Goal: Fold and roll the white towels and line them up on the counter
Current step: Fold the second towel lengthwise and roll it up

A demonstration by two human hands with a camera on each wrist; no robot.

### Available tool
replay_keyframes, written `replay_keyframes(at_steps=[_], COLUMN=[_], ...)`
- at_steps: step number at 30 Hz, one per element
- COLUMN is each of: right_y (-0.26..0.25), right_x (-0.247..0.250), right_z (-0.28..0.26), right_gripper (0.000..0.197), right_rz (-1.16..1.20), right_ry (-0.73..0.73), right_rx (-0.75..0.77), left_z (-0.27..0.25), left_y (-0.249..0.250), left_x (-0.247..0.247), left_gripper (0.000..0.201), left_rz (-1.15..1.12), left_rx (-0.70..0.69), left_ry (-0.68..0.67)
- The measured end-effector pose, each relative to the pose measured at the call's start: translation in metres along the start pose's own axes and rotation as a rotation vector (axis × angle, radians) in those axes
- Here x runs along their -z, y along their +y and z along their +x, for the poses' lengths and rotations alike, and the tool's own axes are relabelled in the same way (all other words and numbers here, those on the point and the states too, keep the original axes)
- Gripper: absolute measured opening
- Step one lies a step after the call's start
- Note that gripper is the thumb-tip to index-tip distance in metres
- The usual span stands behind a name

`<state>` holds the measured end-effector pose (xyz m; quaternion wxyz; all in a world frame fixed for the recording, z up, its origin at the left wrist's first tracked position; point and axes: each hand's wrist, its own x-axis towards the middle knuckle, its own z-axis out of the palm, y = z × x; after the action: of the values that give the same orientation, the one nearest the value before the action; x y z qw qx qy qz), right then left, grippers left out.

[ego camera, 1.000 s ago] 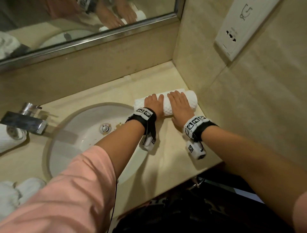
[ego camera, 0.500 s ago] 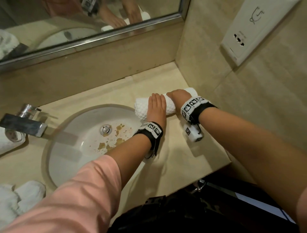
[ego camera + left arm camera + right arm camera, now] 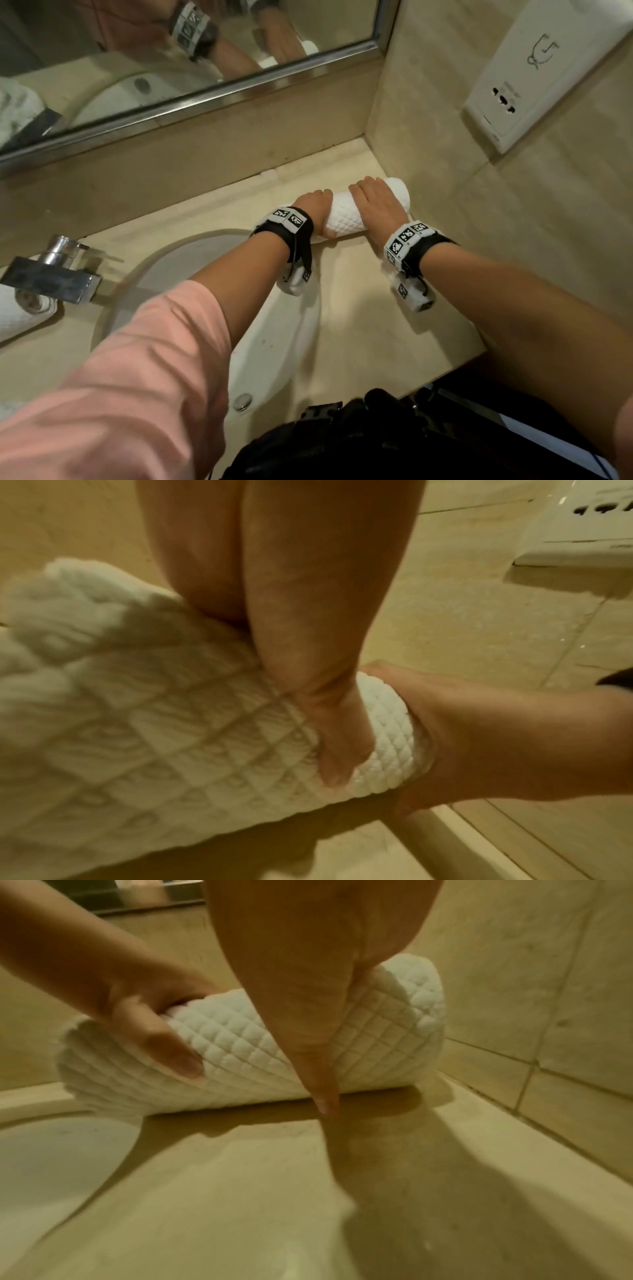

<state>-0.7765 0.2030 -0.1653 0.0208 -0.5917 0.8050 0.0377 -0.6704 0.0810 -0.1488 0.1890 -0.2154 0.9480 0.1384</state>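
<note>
A rolled white quilted towel (image 3: 344, 219) lies on the beige counter (image 3: 359, 325) near the right back corner, its right end close to the side wall. My left hand (image 3: 314, 206) grips the roll's left part, fingers over the top and thumb (image 3: 329, 723) on the near side. Around the right part my right hand (image 3: 375, 204) curls, its thumb (image 3: 308, 1042) down the front of the roll (image 3: 246, 1056). In the left wrist view the towel (image 3: 154, 737) fills the left half, with the right hand (image 3: 514, 737) beyond it.
A round white sink (image 3: 281, 342) sits left of the roll, with a chrome faucet (image 3: 51, 270) at far left. Another rolled white towel (image 3: 20, 318) lies under the faucet. A mirror (image 3: 171, 51) runs along the back wall. A white socket plate (image 3: 544, 72) hangs on the right wall.
Both hands went from lying flat on the roll to curling around it. The roll now lies a little further back, nearer the corner.
</note>
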Motion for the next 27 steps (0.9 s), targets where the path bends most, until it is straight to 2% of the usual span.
replay_keyframes(at_steps=[4, 8, 11, 14, 16, 18, 20, 21, 23, 25, 27], right_y=[0.004, 0.006, 0.007, 0.007, 0.006, 0.004, 0.003, 0.002, 0.0, -0.002, -0.004], right_x=[0.001, 0.001, 0.007, 0.01, 0.012, 0.014, 0.016, 0.016, 0.016, 0.016, 0.016], right_z=[0.012, 0.022, 0.027, 0.027, 0.026, 0.025, 0.022, 0.02, 0.015, 0.009, 0.001], right_gripper=[0.069, 0.072, 0.07, 0.069, 0.068, 0.066, 0.065, 0.064, 0.063, 0.061, 0.059], right_rz=[-0.001, -0.011, -0.041, -0.045, -0.05, -0.06, -0.071, -0.073, -0.077, -0.078, -0.075], right_ry=[-0.048, -0.132, -0.174, -0.193, -0.189, -0.177, -0.163, -0.151, -0.114, -0.077, -0.034], right_rx=[0.008, -0.009, -0.008, -0.008, -0.006, -0.009, -0.018, -0.02, -0.024, -0.036, -0.034], left_z=[0.0, -0.009, -0.015, -0.022, -0.029, -0.036, -0.046, -0.051, -0.06, -0.068, -0.075], left_y=[-0.012, -0.025, -0.038, -0.049, -0.049, -0.046, -0.042, -0.039, -0.032, -0.025, -0.021], left_x=[-0.004, -0.019, -0.025, -0.026, -0.024, -0.023, -0.02, -0.017, -0.009, -0.001, 0.004], left_gripper=[0.081, 0.083, 0.077, 0.07, 0.066, 0.078, 0.093, 0.092, 0.072, 0.054, 0.052], left_rz=[-0.031, 0.043, -0.098, -0.378, -0.606, -0.863, -1.205, -1.375, -1.646, -1.829, -1.943], left_rx=[-0.038, -0.035, 0.011, 0.128, 0.309, 0.542, 0.707, 0.715, 0.632, 0.595, 0.613], left_ry=[0.062, 0.281, 0.334, 0.272, 0.252, 0.191, 0.049, -0.045, -0.15, -0.141, -0.157])
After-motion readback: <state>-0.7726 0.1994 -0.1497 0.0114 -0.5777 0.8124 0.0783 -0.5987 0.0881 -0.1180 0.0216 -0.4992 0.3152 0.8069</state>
